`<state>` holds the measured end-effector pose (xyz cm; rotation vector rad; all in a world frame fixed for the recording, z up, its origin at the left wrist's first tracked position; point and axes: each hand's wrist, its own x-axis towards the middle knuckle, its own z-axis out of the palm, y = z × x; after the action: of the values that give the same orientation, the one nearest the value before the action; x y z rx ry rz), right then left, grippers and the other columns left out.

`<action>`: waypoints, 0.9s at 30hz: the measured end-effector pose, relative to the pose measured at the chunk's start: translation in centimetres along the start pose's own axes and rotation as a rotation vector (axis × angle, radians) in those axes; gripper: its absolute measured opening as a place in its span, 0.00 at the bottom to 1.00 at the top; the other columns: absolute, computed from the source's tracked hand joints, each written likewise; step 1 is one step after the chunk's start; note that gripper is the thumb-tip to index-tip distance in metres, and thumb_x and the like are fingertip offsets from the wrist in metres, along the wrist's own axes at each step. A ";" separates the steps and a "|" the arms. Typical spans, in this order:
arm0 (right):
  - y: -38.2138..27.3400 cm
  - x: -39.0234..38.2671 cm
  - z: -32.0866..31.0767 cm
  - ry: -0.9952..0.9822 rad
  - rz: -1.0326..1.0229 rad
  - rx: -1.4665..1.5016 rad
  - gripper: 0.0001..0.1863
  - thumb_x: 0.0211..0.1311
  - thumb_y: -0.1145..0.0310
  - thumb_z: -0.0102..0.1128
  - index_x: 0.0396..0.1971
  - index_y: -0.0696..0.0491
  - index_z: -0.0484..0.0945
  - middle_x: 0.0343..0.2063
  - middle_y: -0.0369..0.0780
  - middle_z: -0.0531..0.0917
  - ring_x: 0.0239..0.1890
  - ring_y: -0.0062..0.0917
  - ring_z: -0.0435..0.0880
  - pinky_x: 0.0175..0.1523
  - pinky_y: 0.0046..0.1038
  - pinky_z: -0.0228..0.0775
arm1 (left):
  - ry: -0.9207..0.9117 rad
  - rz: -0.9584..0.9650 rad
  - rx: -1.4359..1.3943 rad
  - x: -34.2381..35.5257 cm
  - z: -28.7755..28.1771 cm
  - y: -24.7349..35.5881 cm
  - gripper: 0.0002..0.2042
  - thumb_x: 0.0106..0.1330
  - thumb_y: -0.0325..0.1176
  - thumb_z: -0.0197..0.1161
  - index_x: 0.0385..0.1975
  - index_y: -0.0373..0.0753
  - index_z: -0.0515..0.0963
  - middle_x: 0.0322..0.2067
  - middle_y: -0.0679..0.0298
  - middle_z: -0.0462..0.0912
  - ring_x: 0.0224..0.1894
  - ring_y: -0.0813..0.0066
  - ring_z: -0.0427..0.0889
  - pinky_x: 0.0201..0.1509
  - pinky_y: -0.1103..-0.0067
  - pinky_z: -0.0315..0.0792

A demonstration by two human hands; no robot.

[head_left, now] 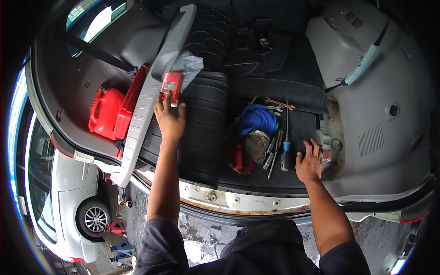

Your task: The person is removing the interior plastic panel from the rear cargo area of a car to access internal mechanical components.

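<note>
My left hand [170,120] has its fingers over the near end of a small red box [172,85], with the thumb to the right. Crumpled grey plastic [190,66] lies just beyond the box, above a black ribbed panel [201,110]. My right hand [310,164] is spread open at the right of the cargo floor, with nothing visible in it. Nearest to it lies a screwdriver [286,158] with a blue and grey handle. Left of that are metal sockets or extensions [273,149], a beige cloth [257,145], a blue cloth [257,120] and wrenches [279,104].
A long grey trim panel [142,107] stands slanting left of the ribbed panel. Beyond it sit a red jerrycan [106,112] and a red case [130,110]. A face mask [362,65] hangs at the right wall. The metal sill [238,201] runs across in front of me.
</note>
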<state>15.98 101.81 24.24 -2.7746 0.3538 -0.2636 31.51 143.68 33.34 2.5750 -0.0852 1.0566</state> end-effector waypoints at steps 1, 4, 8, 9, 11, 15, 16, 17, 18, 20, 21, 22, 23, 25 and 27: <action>0.1 0.0 0.1 0.003 -0.007 -0.001 0.26 0.64 0.62 0.57 0.62 0.45 0.67 0.66 0.40 0.61 0.64 0.46 0.66 0.64 0.47 0.66 | -0.015 -0.010 -0.013 -0.4 0.2 0.0 0.31 0.65 0.40 0.65 0.68 0.42 0.65 0.69 0.43 0.59 0.71 0.43 0.57 0.73 0.58 0.55; 0.3 -0.1 0.3 -0.006 -0.006 0.010 0.25 0.64 0.62 0.57 0.62 0.45 0.66 0.66 0.40 0.61 0.64 0.45 0.67 0.63 0.48 0.67 | -0.024 -0.026 -0.014 -0.7 0.2 0.4 0.32 0.62 0.38 0.66 0.68 0.41 0.65 0.70 0.42 0.57 0.70 0.40 0.58 0.73 0.57 0.55; 0.2 -0.1 0.2 -0.028 0.014 -0.003 0.25 0.65 0.61 0.56 0.62 0.44 0.66 0.67 0.39 0.60 0.64 0.44 0.66 0.62 0.49 0.67 | 0.115 0.043 0.008 -1.1 0.2 3.2 0.32 0.59 0.35 0.67 0.66 0.41 0.66 0.67 0.42 0.60 0.68 0.39 0.60 0.72 0.54 0.55; 0.4 -0.1 0.2 -0.032 0.024 -0.018 0.26 0.65 0.60 0.56 0.63 0.44 0.66 0.67 0.39 0.60 0.65 0.44 0.66 0.62 0.49 0.67 | 0.156 0.082 -0.063 -1.2 0.4 5.0 0.32 0.59 0.33 0.68 0.65 0.41 0.67 0.66 0.43 0.61 0.67 0.39 0.61 0.71 0.54 0.55; 1.1 -0.1 0.3 -0.015 0.023 -0.028 0.26 0.66 0.60 0.55 0.63 0.43 0.66 0.67 0.39 0.60 0.65 0.43 0.65 0.62 0.50 0.67 | -0.021 0.263 -0.200 -1.7 0.9 9.5 0.26 0.56 0.29 0.69 0.57 0.41 0.73 0.62 0.48 0.67 0.66 0.43 0.64 0.69 0.57 0.60; 0.0 -0.3 0.5 -0.041 0.012 -0.008 0.26 0.66 0.60 0.55 0.63 0.43 0.66 0.67 0.38 0.60 0.65 0.42 0.65 0.61 0.50 0.68 | -0.613 0.537 -0.341 -3.1 3.8 12.9 0.34 0.49 0.35 0.76 0.61 0.46 0.72 0.68 0.51 0.64 0.70 0.48 0.61 0.74 0.59 0.57; 0.4 -0.1 0.5 -0.039 0.013 -0.007 0.26 0.66 0.60 0.55 0.63 0.43 0.65 0.67 0.38 0.59 0.65 0.42 0.65 0.61 0.50 0.68 | -0.710 0.506 -0.280 -3.6 4.6 14.3 0.37 0.49 0.38 0.77 0.63 0.46 0.71 0.68 0.51 0.64 0.71 0.48 0.60 0.74 0.57 0.56; 0.6 0.1 0.4 -0.038 0.013 -0.016 0.26 0.66 0.60 0.55 0.63 0.43 0.65 0.67 0.38 0.59 0.65 0.42 0.65 0.61 0.50 0.68 | -0.806 0.474 -0.218 -3.9 5.2 15.4 0.39 0.49 0.40 0.77 0.64 0.46 0.69 0.68 0.51 0.64 0.71 0.47 0.60 0.74 0.56 0.55; 0.3 0.0 0.4 -0.053 0.030 -0.014 0.26 0.66 0.60 0.55 0.63 0.43 0.65 0.68 0.38 0.59 0.65 0.42 0.65 0.61 0.50 0.68 | -0.808 0.472 -0.220 -4.3 5.9 15.5 0.39 0.49 0.40 0.77 0.64 0.46 0.69 0.68 0.51 0.64 0.71 0.47 0.60 0.74 0.56 0.55; 0.0 -0.1 0.3 -0.069 0.049 -0.008 0.26 0.66 0.60 0.55 0.63 0.43 0.65 0.68 0.38 0.59 0.65 0.42 0.65 0.61 0.51 0.68 | -0.954 0.430 -0.129 -4.8 7.3 15.3 0.39 0.52 0.41 0.75 0.67 0.47 0.65 0.62 0.52 0.71 0.67 0.49 0.66 0.72 0.51 0.55; 0.2 -0.1 0.1 -0.070 0.049 -0.012 0.26 0.66 0.60 0.55 0.63 0.43 0.65 0.68 0.38 0.59 0.66 0.42 0.65 0.61 0.51 0.68 | -0.962 0.442 -0.136 -4.9 7.6 15.5 0.39 0.52 0.41 0.75 0.67 0.47 0.65 0.62 0.52 0.71 0.67 0.49 0.66 0.72 0.51 0.55; 0.3 -0.2 0.0 -0.071 0.049 -0.014 0.26 0.66 0.60 0.56 0.63 0.42 0.65 0.68 0.38 0.59 0.66 0.42 0.65 0.61 0.51 0.68 | -1.029 0.450 -0.120 -5.0 7.8 15.6 0.35 0.54 0.39 0.74 0.64 0.46 0.68 0.57 0.53 0.75 0.63 0.50 0.71 0.69 0.54 0.60; 0.2 -0.3 -0.2 -0.071 0.063 -0.014 0.26 0.66 0.60 0.56 0.63 0.42 0.65 0.68 0.38 0.59 0.66 0.42 0.65 0.61 0.51 0.68 | -1.097 0.459 -0.103 -5.0 8.0 15.7 0.31 0.56 0.37 0.72 0.62 0.45 0.71 0.52 0.54 0.79 0.59 0.52 0.76 0.67 0.56 0.64; -0.4 -0.2 -0.6 -0.074 0.049 0.012 0.26 0.64 0.64 0.57 0.62 0.45 0.65 0.67 0.41 0.60 0.65 0.47 0.65 0.66 0.46 0.66 | -1.018 0.508 -0.179 -5.9 8.8 14.4 0.27 0.57 0.36 0.71 0.58 0.43 0.74 0.49 0.54 0.81 0.54 0.53 0.78 0.62 0.59 0.68; 0.0 0.0 -0.1 -0.076 0.051 0.020 0.26 0.65 0.62 0.57 0.63 0.44 0.66 0.68 0.40 0.59 0.66 0.45 0.65 0.65 0.48 0.66 | -0.939 0.558 -0.260 -5.8 9.1 13.7 0.22 0.58 0.35 0.69 0.54 0.41 0.77 0.45 0.54 0.82 0.50 0.53 0.81 0.58 0.62 0.72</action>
<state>15.95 101.75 24.37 -2.7424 0.3997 -0.1482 30.82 127.27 27.49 2.6046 -1.1244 -0.1311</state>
